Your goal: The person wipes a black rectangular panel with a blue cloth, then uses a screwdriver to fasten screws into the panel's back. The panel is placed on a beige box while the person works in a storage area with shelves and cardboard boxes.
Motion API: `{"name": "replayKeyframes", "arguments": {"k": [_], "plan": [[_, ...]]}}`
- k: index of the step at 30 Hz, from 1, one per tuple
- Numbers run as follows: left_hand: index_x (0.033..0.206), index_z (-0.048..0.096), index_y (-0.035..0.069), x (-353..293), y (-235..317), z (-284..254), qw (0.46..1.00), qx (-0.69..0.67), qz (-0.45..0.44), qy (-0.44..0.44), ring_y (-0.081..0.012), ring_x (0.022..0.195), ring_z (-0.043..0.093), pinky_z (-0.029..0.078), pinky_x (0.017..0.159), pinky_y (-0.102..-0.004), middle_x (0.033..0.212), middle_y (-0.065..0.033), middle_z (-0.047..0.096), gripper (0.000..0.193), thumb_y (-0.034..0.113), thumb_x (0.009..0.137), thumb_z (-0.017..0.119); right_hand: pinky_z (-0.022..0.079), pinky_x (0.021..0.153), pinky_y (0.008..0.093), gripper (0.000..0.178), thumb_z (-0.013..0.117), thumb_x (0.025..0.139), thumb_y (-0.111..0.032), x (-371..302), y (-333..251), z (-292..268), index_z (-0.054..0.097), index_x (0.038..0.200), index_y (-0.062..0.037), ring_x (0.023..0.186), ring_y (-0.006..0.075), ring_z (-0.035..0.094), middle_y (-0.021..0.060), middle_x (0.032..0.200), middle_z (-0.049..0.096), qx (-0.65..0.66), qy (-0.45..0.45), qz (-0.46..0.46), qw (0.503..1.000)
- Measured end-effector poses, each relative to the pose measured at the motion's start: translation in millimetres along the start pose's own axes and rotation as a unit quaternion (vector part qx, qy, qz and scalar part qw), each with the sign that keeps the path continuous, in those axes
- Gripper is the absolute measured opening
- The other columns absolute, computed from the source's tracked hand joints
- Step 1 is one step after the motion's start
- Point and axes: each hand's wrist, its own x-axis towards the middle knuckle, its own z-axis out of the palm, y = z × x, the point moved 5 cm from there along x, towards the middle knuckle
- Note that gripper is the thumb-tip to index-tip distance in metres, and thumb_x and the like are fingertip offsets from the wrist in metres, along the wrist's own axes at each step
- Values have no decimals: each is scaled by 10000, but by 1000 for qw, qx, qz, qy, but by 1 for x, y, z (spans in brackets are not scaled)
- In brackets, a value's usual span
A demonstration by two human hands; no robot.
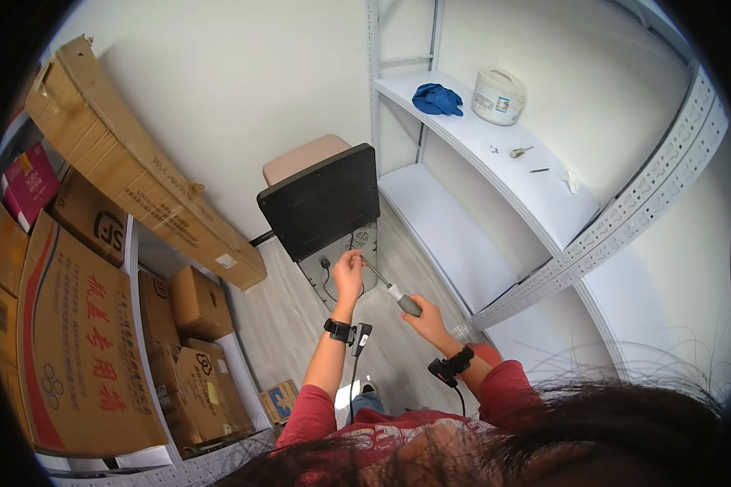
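My right hand is closed around the grey handle of a screwdriver, whose thin shaft points up and left. At the shaft's far end is my left hand, its fingertips pinched together; whether they grip the tip or some small piece is too small to tell. Just beyond both hands stands an appliance with a broad black panel tilted on top. Below the panel shows its grey metal body, with a black cable hanging against it. A beige padded seat is partly hidden behind the panel.
On the right, a white shelf bears a blue cloth, a white lidded pot and several small parts. A long cardboard box leans at left. Cartons fill the left shelving; a small box lies on the floor.
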Motion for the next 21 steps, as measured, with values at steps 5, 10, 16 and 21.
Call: {"name": "replayKeyframes", "arguments": {"k": [5,10,16,21], "plan": [[942,632,-10,19,-6,-20,991,85,107,-6,-184,675,654,499,613,-272,772,-128,653,152,7,816,547,473,651,382,309,684,712,-191,20,-37,8,591,963,-37,737,342,616,175,789,626,-44,-25,-6,999],[941,625,-19,31,-22,-29,989,111,91,26,-225,691,651,507,641,-309,824,-146,643,157,-13,801,554,458,618,425,263,665,717,-177,45,-56,18,585,922,-32,726,387,590,197,767,611,-79,-48,-32,995],[958,626,-14,51,-46,-47,978,169,55,107,-243,729,647,504,684,-328,837,-155,645,183,-24,790,552,460,600,425,277,666,723,-187,91,-60,52,576,925,-22,699,391,595,211,768,610,-46,-130,-53,989],[1125,516,-8,45,-85,-58,980,140,1,140,-267,756,644,509,681,-335,900,-167,642,334,-54,794,502,478,607,422,302,669,730,-201,109,-46,87,565,939,-10,700,387,608,216,774,616,-57,-186,-63,979]]}}
